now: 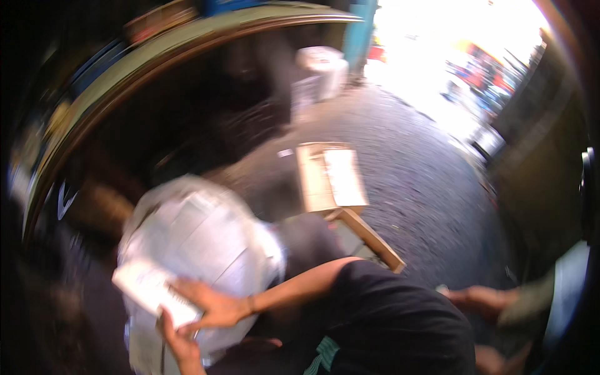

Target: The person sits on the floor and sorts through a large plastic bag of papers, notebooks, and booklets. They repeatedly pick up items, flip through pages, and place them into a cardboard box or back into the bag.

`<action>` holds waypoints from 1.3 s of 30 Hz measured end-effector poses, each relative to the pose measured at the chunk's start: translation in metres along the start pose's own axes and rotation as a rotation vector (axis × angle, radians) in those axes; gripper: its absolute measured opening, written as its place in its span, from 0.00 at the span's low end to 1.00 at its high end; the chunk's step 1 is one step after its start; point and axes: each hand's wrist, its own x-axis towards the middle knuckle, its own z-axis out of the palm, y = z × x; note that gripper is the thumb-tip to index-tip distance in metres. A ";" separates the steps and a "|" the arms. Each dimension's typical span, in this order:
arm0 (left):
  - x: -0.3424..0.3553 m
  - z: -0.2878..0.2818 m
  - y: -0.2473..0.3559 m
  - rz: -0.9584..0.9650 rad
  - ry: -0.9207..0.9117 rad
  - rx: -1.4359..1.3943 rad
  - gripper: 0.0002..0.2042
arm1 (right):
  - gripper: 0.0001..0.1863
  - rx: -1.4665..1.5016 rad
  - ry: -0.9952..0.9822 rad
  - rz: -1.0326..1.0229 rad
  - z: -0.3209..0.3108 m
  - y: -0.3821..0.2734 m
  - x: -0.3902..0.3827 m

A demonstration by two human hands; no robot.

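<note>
A white box is held slantwise above a large clear plastic bag packed with pale, flat-sided boxes. My right hand reaches in from the right and is closed on the white box's near end. From below, my left hand grips the same end, its thumb and fingertips against the box's lower edge. Dark fabric of my clothing fills the lower middle. Motion blur softens the box and the hands.
A cardboard box stands on the dark floor, with an open carton beside it. A long shelf edge curves across the upper left. White bundles stand near the bright doorway. Another person's hand shows at right.
</note>
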 end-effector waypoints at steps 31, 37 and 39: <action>-0.009 -0.027 0.059 0.601 -0.209 -0.249 0.23 | 0.27 0.598 0.605 0.015 -0.151 0.066 -0.025; -0.020 -0.008 0.058 1.012 -0.027 0.707 0.10 | 0.28 1.096 0.110 0.259 -0.064 0.033 -0.002; -0.021 0.003 0.047 1.203 -0.020 0.778 0.13 | 0.29 1.170 0.083 0.309 -0.050 0.027 -0.011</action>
